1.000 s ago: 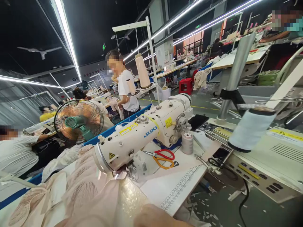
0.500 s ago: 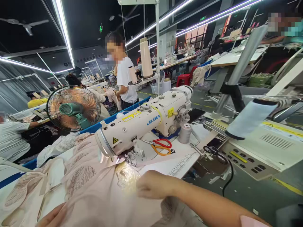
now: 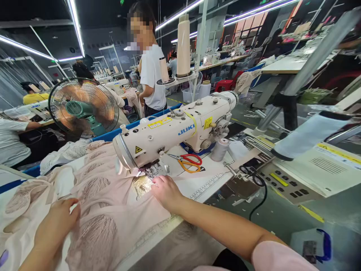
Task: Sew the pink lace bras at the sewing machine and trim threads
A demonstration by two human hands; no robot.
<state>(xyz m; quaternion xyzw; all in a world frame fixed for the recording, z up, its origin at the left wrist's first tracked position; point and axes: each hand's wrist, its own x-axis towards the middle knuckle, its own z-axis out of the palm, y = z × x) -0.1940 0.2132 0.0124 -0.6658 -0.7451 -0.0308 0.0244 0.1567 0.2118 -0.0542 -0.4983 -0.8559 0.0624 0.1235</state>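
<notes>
Pale pink fabric (image 3: pixel 135 222) with lace panels (image 3: pixel 94 233) spreads over the sewing table, one edge by the needle area of a white sewing machine (image 3: pixel 158 137). My right hand (image 3: pixel 166 192) is closed on the fabric's edge, just in front of the presser foot, beside a shiny metal plate (image 3: pixel 141 187). Farther left, my left hand (image 3: pixel 55 222) has its fingers curled over the fabric, thumb near the index finger; its fingertips are partly hidden. Scissors (image 3: pixel 190 162) with red and orange handles lie beside the machine, near a grey thread spool (image 3: pixel 220 149).
A green fan (image 3: pixel 84 109) stands behind the table at left. Thread cones (image 3: pixel 183 45) rise on a stand behind the machine. A control box (image 3: pixel 307 169) and a metal pole (image 3: pixel 316 60) are at right. A person in a white shirt (image 3: pixel 153 79) stands beyond.
My left hand has come up and forward onto the fabric. My right hand has moved closer to the needle and now holds the fabric's edge, which lies flatter. The camera view has shifted.
</notes>
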